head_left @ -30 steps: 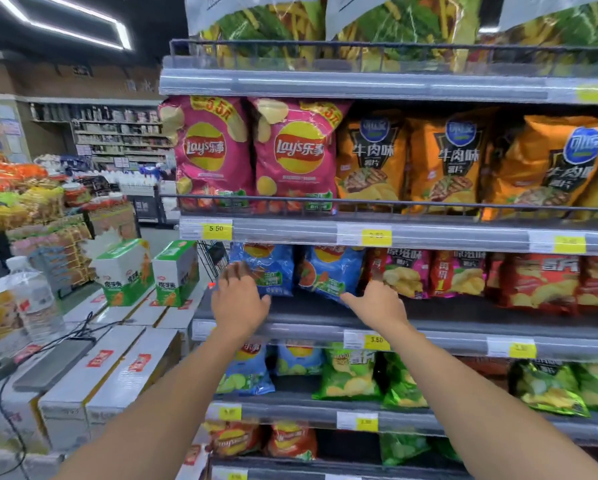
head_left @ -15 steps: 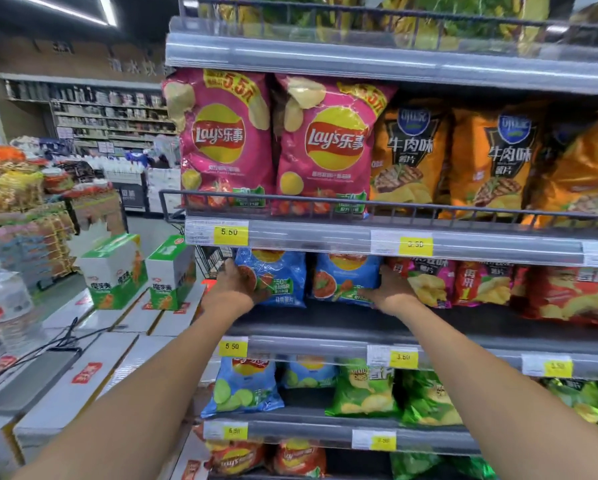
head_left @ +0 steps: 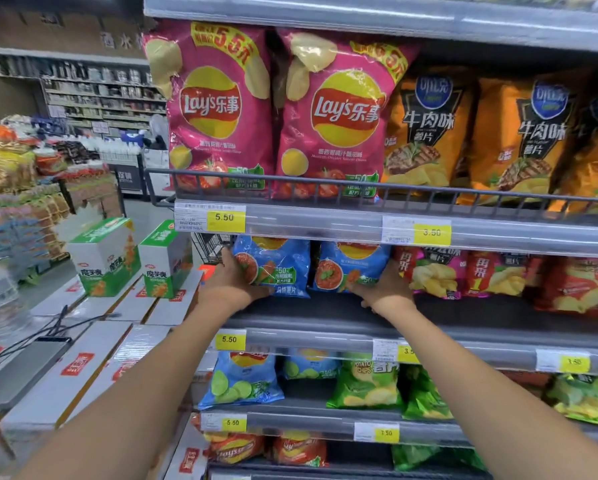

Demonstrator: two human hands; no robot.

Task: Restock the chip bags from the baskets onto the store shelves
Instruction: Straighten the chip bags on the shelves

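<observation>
Store shelf (head_left: 325,315) under the pink Lay's row: my left hand (head_left: 233,284) grips the left blue chip bag (head_left: 278,268), my right hand (head_left: 386,291) grips the right blue chip bag (head_left: 351,266); both bags stand upright.

pink bags (head_left: 218,109), orange bags (head_left: 519,133), blue bags (head_left: 277,268), yellow price tags (head_left: 224,218)

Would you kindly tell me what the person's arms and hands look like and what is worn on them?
The left forearm and right forearm are bare down to the frame's edge; no sleeve shows. The left hand and right hand wear no gloves, and no watch, bracelet or ring shows on the sides in view.
</observation>
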